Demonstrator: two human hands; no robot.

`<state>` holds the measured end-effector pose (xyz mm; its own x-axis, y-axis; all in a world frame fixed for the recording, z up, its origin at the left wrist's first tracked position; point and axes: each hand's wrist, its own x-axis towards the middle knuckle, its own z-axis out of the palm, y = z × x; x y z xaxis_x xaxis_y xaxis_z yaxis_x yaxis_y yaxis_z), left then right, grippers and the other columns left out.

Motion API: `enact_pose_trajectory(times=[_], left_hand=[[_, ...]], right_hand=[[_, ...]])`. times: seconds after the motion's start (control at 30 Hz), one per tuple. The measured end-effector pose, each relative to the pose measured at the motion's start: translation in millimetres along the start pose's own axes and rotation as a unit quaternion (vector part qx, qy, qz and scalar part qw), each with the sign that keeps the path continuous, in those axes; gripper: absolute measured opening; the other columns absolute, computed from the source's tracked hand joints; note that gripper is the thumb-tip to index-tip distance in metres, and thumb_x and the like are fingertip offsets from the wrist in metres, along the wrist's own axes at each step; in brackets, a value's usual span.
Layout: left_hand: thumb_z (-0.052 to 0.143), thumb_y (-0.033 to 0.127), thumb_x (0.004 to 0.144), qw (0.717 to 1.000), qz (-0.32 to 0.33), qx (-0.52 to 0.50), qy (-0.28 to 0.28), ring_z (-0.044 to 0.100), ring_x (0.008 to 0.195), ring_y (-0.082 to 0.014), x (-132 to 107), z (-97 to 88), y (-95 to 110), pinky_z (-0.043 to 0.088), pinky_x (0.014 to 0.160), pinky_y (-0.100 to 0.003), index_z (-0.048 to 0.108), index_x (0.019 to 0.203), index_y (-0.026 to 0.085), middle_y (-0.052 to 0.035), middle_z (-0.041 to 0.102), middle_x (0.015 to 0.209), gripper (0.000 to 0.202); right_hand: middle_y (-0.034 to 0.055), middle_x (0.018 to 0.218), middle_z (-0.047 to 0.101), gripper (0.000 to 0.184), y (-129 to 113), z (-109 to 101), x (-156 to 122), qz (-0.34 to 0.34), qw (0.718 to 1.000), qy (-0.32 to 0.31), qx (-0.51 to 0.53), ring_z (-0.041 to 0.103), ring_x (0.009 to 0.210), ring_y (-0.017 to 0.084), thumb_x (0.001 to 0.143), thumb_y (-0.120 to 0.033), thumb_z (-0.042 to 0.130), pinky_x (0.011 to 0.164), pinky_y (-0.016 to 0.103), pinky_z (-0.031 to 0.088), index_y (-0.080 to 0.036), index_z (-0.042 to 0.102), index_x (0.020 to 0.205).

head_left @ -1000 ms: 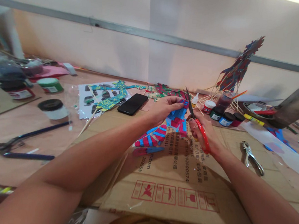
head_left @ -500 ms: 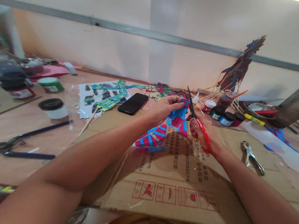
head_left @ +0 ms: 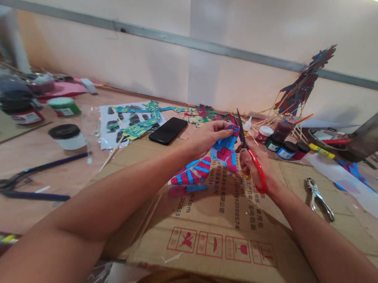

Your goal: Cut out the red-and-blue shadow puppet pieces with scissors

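My left hand [head_left: 210, 137] is closed, pinching a blue and magenta painted cutout [head_left: 227, 142] above the cardboard. In my right hand [head_left: 259, 162] are scissors [head_left: 258, 167] with red handles, their dark blades pointing up and slightly apart beside the cutout's right edge. Whether the blades touch it I cannot tell. Below my left hand, striped magenta and blue cutouts [head_left: 193, 172] lie on the cardboard sheet [head_left: 206, 218], with a narrow pink and blue piece [head_left: 187, 189] just in front of them.
A black phone [head_left: 168, 131] lies left of my hands. Paint jars [head_left: 287, 150] and a bundle of painted cutouts on sticks [head_left: 302, 87] stand at the back right. A hole punch [head_left: 319, 198] rests on the right, long-handled pliers [head_left: 31, 176] on the left. A white wall [head_left: 133, 60] rises behind.
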<state>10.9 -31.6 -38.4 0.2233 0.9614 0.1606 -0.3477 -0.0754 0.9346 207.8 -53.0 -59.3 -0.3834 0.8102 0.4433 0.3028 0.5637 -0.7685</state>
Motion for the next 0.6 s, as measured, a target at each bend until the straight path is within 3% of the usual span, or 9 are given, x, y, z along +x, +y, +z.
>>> enact_pose_trajectory(times=[0.1,0.23,0.3,0.43,0.6], left_hand=[[0.082,0.027,0.077,0.998,0.020,0.062,-0.019,0.064,0.066,-0.0132,0,-2.4,1,0.050,0.063,-0.024,0.077,0.082,0.020,-0.0031,0.073,0.078,0.010],[0.078,0.018,0.078,0.963,0.037,0.231,-0.131,0.065,0.071,-0.0148,-3,-0.1,3,0.049,0.069,-0.026,0.080,0.082,0.022,-0.0030,0.076,0.080,0.006],[0.077,0.015,0.077,0.950,0.035,0.266,-0.157,0.065,0.072,-0.0151,-5,2.9,3,0.048,0.069,-0.026,0.077,0.079,0.021,-0.0027,0.074,0.077,0.007],[0.083,0.015,0.072,0.962,-0.005,0.249,-0.114,0.068,0.074,-0.0176,-7,4.7,2,0.049,0.068,-0.028,0.073,0.085,0.021,-0.0042,0.074,0.078,0.018],[0.088,0.012,0.062,0.985,-0.043,0.164,-0.041,0.065,0.066,-0.0164,0,-4.7,-3,0.049,0.063,-0.028,0.070,0.087,0.019,-0.0033,0.071,0.074,0.032]], right_hand=[[0.0024,0.075,0.061,0.044,3,0,1,0.019,1.000,0.020,0.007,0.060,0.071,0.020,0.095,-0.066,0.056,0.064,0.034,0.051,-0.023,0.062,0.101],[0.0059,0.099,0.069,0.039,6,1,5,0.037,0.994,0.082,0.056,0.065,0.088,0.022,0.087,-0.056,0.070,0.079,0.039,0.055,-0.024,0.061,0.108],[0.0062,0.104,0.070,0.036,7,1,7,0.040,0.994,0.087,0.059,0.065,0.093,0.024,0.082,-0.048,0.074,0.086,0.042,0.055,-0.025,0.062,0.107],[0.0034,0.091,0.069,0.028,9,-2,8,0.060,0.990,0.107,0.063,0.064,0.084,0.023,0.077,-0.038,0.073,0.081,0.042,0.055,-0.024,0.063,0.099],[-0.0004,0.084,0.064,0.032,12,-6,9,0.063,0.969,0.214,0.110,0.059,0.070,0.018,0.076,-0.038,0.074,0.061,0.032,0.052,-0.025,0.059,0.101]])
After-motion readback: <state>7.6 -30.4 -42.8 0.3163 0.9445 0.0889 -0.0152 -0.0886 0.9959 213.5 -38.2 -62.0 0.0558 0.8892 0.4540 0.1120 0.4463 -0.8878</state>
